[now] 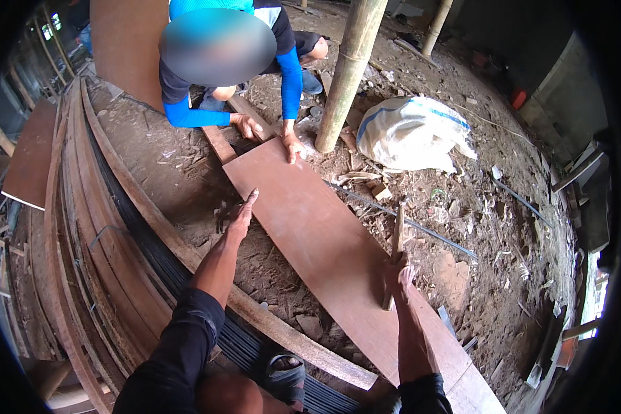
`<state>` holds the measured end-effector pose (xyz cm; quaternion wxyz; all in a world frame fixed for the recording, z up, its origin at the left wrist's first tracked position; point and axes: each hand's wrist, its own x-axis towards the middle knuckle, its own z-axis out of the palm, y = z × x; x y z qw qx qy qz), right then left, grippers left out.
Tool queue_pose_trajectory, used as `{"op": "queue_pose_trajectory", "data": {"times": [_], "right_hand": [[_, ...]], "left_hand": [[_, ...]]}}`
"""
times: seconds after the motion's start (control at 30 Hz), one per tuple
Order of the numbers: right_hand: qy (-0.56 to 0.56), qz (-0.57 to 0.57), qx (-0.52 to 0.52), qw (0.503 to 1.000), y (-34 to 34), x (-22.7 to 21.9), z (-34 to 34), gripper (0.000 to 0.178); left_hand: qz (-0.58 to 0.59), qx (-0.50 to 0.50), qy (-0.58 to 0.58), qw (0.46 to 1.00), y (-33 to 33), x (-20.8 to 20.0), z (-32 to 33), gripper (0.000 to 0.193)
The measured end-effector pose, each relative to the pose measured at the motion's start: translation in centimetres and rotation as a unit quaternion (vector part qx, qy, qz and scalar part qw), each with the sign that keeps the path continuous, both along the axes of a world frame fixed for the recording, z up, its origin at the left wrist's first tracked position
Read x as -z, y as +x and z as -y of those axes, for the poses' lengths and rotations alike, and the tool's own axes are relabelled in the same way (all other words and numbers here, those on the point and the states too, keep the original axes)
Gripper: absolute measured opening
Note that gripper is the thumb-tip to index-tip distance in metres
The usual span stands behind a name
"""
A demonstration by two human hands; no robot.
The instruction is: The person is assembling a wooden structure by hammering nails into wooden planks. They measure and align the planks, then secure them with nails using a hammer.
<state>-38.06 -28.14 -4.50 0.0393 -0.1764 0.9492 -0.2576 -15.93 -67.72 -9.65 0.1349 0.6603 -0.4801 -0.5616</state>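
A long reddish-brown plywood board [310, 228] runs diagonally from the upper middle to the lower right. My left hand [239, 219] is at its left edge, one finger stretched out against it; the other fingers are partly hidden. My right hand [399, 273] is closed around a narrow wooden stick [398, 231] over the board's right side. Whether the stick touches the board, I cannot tell. Across from me, a crouching person in blue sleeves has one hand [293, 146] on the board's far end and the other [247, 127] on wooden strips [217, 143] beside it.
Long curved planks [93, 241] and black rods [141, 228] lie along my left. A bamboo post [348, 76] stands beyond the board, near a white sack [414, 131]. Wood scraps and a thin metal rod [428, 231] litter the dirt floor [490, 255]. My sandalled foot [286, 376] is below.
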Motion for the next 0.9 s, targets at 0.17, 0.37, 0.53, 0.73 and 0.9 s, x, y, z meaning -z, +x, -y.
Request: {"op": "queue_pose_trajectory", "data": {"times": [0.17, 0.37, 0.53, 0.73, 0.9], "right_hand": [[0.011, 0.015, 0.010, 1.000, 0.0, 0.2, 0.1, 0.023], [0.028, 0.017, -0.002, 0.999, 0.4, -0.5, 0.2, 0.023], [0.027, -0.010, -0.002, 1.000, 0.6, -0.3, 0.2, 0.024], [0.053, -0.033, -0.004, 0.998, 0.7, 0.2, 0.2, 0.025], [0.071, -0.020, 0.005, 0.997, 0.6, -0.2, 0.3, 0.028]], "left_hand": [[-0.026, 0.048, -0.034, 0.998, 0.2, 0.2, -0.3, 0.103], [-0.133, -0.049, -0.085, 0.986, -0.7, 1.3, -1.2, 0.076], [-0.211, -0.065, -0.102, 0.970, -0.6, 3.2, -1.2, 0.062], [-0.175, -0.043, 0.046, 0.983, 2.7, 6.6, 1.5, 0.048], [-0.040, -0.158, -0.169, 0.972, 1.8, 9.0, 7.4, 0.043]]}}
